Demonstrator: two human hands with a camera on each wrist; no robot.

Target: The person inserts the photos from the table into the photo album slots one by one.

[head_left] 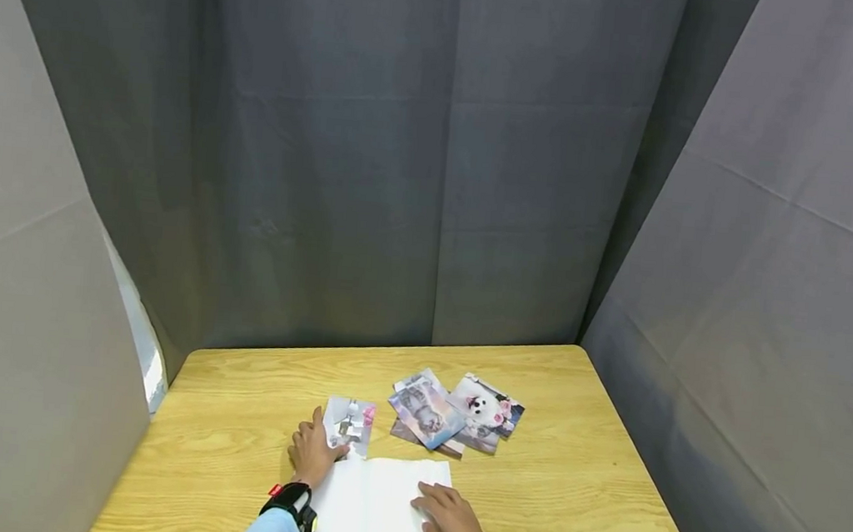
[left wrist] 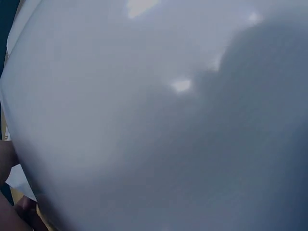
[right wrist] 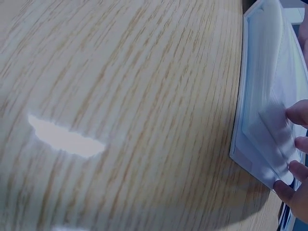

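An open album with white pages [head_left: 394, 506] lies at the table's near edge in the head view. My left hand [head_left: 312, 455] is at its upper left corner, thumb reaching inward and fingers spread beside a photo card [head_left: 347, 416] that lies just above the left page. On the right page's outer edge rests my right hand [head_left: 451, 523], fingers spread. The right wrist view shows these fingertips [right wrist: 285, 191] at the corner of clear, layered sleeves [right wrist: 276, 139]. A glossy pale sheet [left wrist: 120, 96] fills the left wrist view, with part of the left hand [left wrist: 9, 192] at its edge.
Several overlapping photo cards [head_left: 426, 412] lie farther back on the wooden table [head_left: 568, 477], one showing a white dog [head_left: 481, 406]. Grey curtains [head_left: 374, 170] stand behind the table and along both sides.
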